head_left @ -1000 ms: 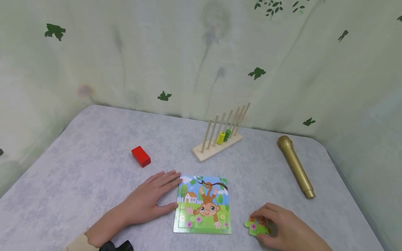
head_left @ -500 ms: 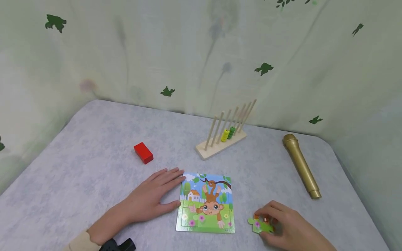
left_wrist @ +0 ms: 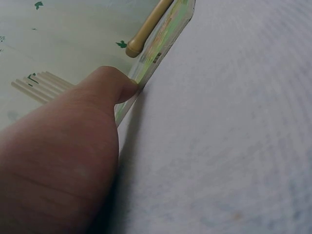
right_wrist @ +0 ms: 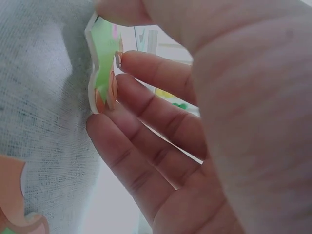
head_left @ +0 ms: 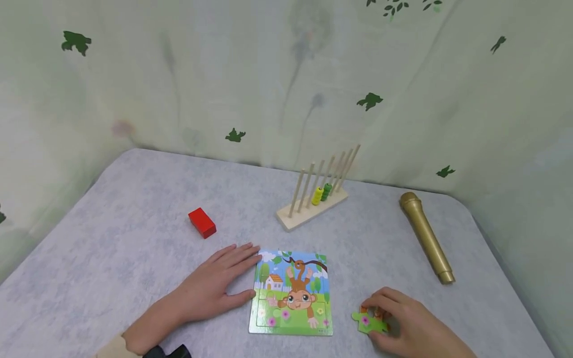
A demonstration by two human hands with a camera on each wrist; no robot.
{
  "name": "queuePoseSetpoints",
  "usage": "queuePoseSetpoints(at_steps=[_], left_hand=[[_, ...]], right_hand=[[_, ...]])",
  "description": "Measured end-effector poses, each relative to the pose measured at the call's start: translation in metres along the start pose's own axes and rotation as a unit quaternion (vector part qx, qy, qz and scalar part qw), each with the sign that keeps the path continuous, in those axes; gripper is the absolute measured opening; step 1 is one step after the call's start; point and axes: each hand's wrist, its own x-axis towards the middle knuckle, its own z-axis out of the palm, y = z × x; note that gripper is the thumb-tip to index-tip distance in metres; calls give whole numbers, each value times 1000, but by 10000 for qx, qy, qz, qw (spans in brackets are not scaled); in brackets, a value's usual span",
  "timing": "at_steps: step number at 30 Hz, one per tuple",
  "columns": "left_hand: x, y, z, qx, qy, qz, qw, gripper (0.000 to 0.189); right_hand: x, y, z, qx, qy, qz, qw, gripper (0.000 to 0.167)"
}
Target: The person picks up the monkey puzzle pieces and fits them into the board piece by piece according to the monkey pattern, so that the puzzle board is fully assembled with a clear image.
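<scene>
A square jigsaw puzzle (head_left: 292, 293) with a monkey hanging from a branch lies flat on the table in the head view. My left hand (head_left: 212, 291) rests beside it with fingers spread, fingertips and thumb right at its left edge. The thumb (left_wrist: 109, 83) meets that edge in the left wrist view. To the right of the puzzle, my right hand (head_left: 409, 323) pinches a green puzzle piece (head_left: 371, 322) with a pink flower and orange parts. In the right wrist view, thumb and fingers hold this green piece (right_wrist: 104, 56) by opposite edges, tilted close over the table.
A red block (head_left: 202, 223) lies behind my left hand. Farther back stands a wooden peg rack (head_left: 309, 211) with yellow and green beads. A gold toy microphone (head_left: 427, 238) lies at the right. An orange-brown piece (right_wrist: 12, 190) shows in the right wrist view's corner.
The head view shifts slightly and back. Both hands keep their places, and the green puzzle piece stays in my right fingers.
</scene>
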Motion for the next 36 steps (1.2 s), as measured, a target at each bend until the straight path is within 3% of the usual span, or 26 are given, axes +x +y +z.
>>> queuePoseSetpoints(at_steps=[8, 23, 36], left_hand=[[0, 0, 0, -48, -48, -76, 9999, 70], [2, 1, -2, -131, -43, -67, 9999, 69], [0, 1, -3, -122, -80, -152, 9998, 69]], right_hand=[[-1, -4, 0, -147, -36, 181, 9997, 32], [-1, -11, -4, -221, 539, -428, 9974, 37], [2, -17, -4, -533, 650, -201, 9963, 35]])
